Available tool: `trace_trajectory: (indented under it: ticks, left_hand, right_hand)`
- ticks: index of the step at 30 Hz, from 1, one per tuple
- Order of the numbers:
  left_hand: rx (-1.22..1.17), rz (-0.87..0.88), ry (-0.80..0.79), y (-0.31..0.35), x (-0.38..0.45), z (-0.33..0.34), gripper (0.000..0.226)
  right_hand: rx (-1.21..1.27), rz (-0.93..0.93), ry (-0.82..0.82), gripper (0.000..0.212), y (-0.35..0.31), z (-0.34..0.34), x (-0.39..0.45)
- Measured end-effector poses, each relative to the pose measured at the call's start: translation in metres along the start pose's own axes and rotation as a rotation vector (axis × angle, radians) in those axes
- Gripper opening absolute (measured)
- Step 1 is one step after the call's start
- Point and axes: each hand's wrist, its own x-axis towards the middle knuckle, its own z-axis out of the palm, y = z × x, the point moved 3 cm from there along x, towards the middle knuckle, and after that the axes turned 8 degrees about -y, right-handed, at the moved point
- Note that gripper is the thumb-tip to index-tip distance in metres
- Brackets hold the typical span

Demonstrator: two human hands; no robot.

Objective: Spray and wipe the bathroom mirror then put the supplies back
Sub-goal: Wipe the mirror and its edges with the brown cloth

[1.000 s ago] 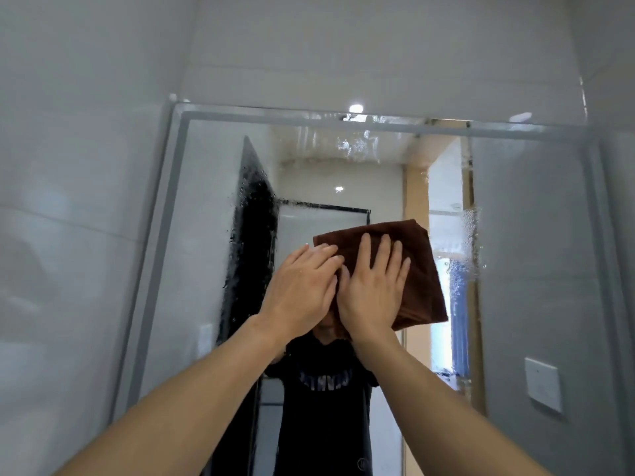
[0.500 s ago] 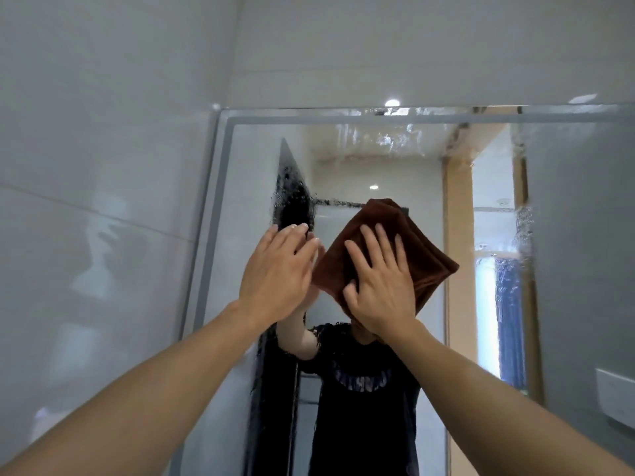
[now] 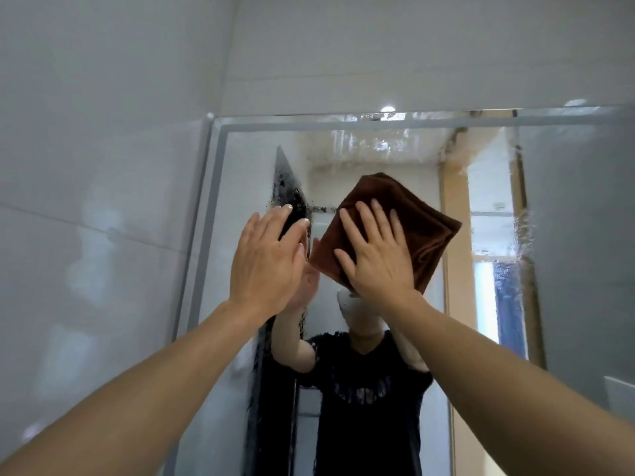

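Note:
The wall mirror has a pale frame and fills the middle and right of the head view, with wet streaks and droplets along its top and left. A folded brown cloth lies flat against the glass, turned like a diamond. My right hand presses on the cloth's lower left part with fingers spread. My left hand is raised beside it, flat and empty, fingers together, near the glass to the left of the cloth. No spray bottle is in view.
White tiled wall stands close on the left and above the mirror. The mirror's left frame edge runs next to my left arm. A white wall switch shows at the lower right.
My left hand has come off the cloth and shifted left. The cloth has turned from level to a diamond angle under my right hand. The view has swung leftward.

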Motion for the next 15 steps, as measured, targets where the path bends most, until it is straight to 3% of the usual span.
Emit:
trace_trajectory:
  ticks: [7, 11, 15]
  left_hand:
    - [0.009, 0.087, -0.038, 0.025, -0.013, 0.009, 0.048]
    - [-0.012, 0.150, 0.007, 0.024, -0.013, -0.007, 0.050]
    - [-0.016, 0.119, 0.040, 0.005, -0.014, -0.022, 0.049]
  right_hand:
    - [-0.007, -0.145, -0.048, 0.066, 0.029, 0.011, -0.051]
    - [-0.004, 0.002, 0.030, 0.064, 0.057, -0.004, -0.004]
    - [0.005, -0.012, 0.034, 0.066, 0.037, -0.014, 0.053]
